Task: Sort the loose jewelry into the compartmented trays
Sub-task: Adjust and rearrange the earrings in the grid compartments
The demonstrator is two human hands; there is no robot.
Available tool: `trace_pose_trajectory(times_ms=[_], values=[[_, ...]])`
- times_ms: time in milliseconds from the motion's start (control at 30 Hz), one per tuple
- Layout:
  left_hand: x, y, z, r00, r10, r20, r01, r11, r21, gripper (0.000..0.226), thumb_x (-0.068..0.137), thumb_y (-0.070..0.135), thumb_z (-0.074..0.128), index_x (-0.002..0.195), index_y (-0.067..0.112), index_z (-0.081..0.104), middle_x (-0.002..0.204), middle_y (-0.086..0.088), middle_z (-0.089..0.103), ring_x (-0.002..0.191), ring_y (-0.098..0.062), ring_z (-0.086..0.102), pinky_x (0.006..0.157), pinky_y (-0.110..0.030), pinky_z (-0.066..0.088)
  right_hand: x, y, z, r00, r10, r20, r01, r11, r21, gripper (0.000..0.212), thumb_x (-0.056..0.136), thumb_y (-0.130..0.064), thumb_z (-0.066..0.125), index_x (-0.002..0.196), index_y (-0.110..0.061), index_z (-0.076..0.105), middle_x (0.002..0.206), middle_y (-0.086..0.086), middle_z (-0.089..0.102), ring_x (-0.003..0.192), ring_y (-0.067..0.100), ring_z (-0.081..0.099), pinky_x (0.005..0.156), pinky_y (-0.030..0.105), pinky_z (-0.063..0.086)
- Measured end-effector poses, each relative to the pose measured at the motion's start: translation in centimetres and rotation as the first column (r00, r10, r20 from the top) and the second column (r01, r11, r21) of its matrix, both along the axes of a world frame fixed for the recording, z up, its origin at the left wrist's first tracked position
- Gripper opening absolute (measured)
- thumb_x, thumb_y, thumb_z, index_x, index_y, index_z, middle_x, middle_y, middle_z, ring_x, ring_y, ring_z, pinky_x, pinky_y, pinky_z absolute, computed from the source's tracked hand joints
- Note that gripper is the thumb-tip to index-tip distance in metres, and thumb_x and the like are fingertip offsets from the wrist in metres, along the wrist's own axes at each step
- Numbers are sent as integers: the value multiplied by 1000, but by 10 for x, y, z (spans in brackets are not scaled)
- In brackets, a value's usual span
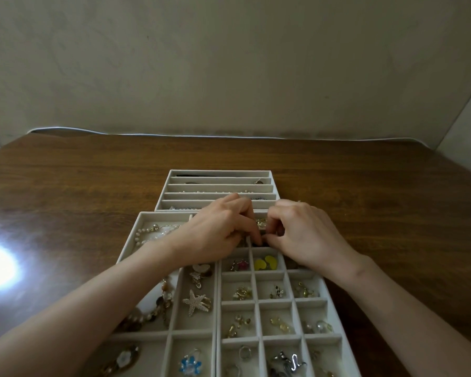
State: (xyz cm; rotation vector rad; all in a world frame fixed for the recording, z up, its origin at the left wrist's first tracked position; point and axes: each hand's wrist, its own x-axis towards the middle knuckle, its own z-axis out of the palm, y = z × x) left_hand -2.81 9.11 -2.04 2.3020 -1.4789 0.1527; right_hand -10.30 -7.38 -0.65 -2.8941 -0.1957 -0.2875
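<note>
Gold-coloured small trinket lies in a far compartment of the grey velvet tray. My left hand and right hand curl fingertips beside it; hold unconfirmed. Judged light, snag-prone: pinch its body.

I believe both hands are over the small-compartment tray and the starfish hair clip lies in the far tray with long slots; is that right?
Not quite: the head view shows the starfish hair clip in the near left tray, beside the small-compartment tray, not in the far tray. The rest holds.
</note>
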Motion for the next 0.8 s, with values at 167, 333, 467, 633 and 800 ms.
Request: trace_pose_trajectory(times_ms=[167,333,467,633,800], values=[[-1,1,-1,981,-31,192,28,999,19,35,71,2,47,86,25,70,87,2,49,83,-10,37,69,-26,33,1,1,0,1000,-5,-19,5,1000,21,17,83,-25,68,78,-25,52,84,-11,51,76,8,50,59,19,32],[-1,1,-2,964,-36,262,28,999,35,34,74,9,41,85,26,67,91,2,48,84,-12,37,68,-29,38,0,1,0,999,34,-24,-33,998,54,12,84,-22,67,92,-29,61,83,-13,50,74,7,49,55,14,27],[-1,2,-1,972,-58,226,48,998,48,40,72,14,33,86,27,68,92,2,49,84,-13,40,69,-31,40,-1,1,1,1000,26,-13,-25,1000,12,10,86,-26,65,95,-24,67,88,-10,53,77,8,50,56,12,28],[0,1,-1,972,-69,224,54,996,69,43,73,14,32,89,26,69,92,1,50,85,-14,41,71,-30,39,-1,1,2,1000,3,11,-3,1000,-19,6,87,-29,63,88,-23,64,84,-10,50,75,9,48,53,13,24],[1,1,-1,959,-35,282,20,998,55,36,76,15,35,85,27,68,91,1,52,84,-15,43,71,-37,45,-1,4,1,1000,28,1,-28,1000,-6,10,87,-30,62,83,-28,53,83,-11,48,74,8,49,57,15,31]])
